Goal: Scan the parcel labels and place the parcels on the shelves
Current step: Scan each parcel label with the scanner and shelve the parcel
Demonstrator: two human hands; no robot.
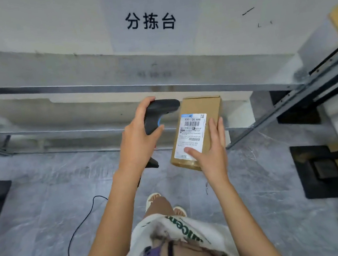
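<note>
Over on the left, a black cable [78,232] trails across the grey floor [32,188]. Moving in, the left hand [138,140] is wrapped around the dark scanner [157,113], its head right beside the top of the parcel. And there's the cardboard parcel [201,110], held in the air in front of the metal sorting table [115,85], white label [192,134] facing up, gripped at its lower right by the right hand [211,156], thumb pressed on the label. Far right, shelf rails [329,76].
</note>
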